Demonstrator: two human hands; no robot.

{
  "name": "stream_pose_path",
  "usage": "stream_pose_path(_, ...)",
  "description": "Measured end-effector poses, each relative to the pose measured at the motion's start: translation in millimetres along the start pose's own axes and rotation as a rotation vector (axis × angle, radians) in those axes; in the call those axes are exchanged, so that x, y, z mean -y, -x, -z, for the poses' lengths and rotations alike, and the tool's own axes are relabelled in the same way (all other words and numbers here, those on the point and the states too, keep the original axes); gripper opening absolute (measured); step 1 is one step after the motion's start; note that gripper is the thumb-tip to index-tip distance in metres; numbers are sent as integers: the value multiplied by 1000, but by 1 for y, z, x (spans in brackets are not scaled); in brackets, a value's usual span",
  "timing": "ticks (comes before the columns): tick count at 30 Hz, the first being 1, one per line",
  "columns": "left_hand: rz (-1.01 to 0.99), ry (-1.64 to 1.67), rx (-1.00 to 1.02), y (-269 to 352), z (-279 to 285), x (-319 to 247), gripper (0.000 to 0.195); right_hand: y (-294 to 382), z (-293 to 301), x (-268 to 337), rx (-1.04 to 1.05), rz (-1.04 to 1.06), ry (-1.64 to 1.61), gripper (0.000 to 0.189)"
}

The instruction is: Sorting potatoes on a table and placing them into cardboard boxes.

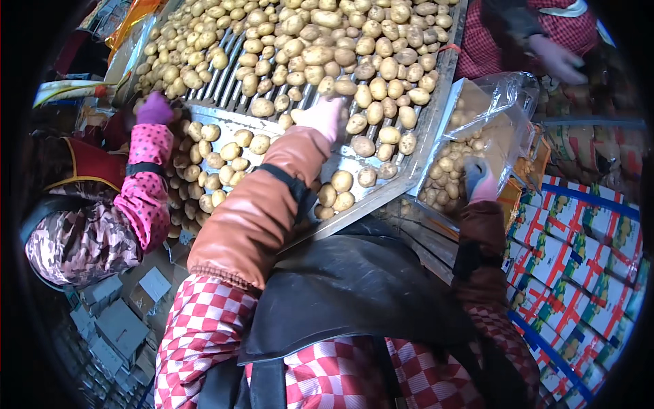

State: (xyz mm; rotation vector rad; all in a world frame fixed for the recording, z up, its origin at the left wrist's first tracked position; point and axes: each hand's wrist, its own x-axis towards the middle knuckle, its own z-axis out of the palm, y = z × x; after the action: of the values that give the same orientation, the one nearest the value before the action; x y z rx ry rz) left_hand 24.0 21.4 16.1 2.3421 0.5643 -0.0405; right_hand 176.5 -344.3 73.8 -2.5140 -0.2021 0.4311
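Observation:
Many potatoes (317, 55) lie on a slatted metal sorting table, whose smooth metal lip (230, 120) is nearest me. My left hand (323, 118), in a pale pink glove, reaches over the slats among the potatoes; its fingers are blurred and I cannot tell if they hold one. My right hand (479, 179), in a grey and pink glove, is at the right side of a cardboard box lined with clear plastic (511, 120), beside the small potatoes (444, 174) inside. Whether it grips anything is unclear. Brown sleeve covers reach up both forearms.
At the left, a co-worker in a camouflage cap (87, 240) reaches a purple-gloved hand (155, 108) to the potatoes. Another person's gloved hand (559, 60) is at upper right. Stacked printed cartons (567, 266) stand at right, flat cardboard pieces (122, 327) at lower left. A wooden rail (352, 212) edges the table.

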Motion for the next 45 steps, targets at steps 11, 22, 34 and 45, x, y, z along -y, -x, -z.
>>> stream_pose_path(11,-86,130,84,53,41,-102,27,62,-102,118,661,-475,-1332,37)
stream_pose_path(22,327,-165,-96,-96,62,6,65,71,-86,65,600,-436,-1327,52)
stream_pose_path(34,-509,161,86,73,-1,-110,37,62,-84,64,774,-415,-1530,44)
stream_pose_path(45,278,626,-7,125,7,-6,35,-108,131,-72,-387,82,-1772,57)
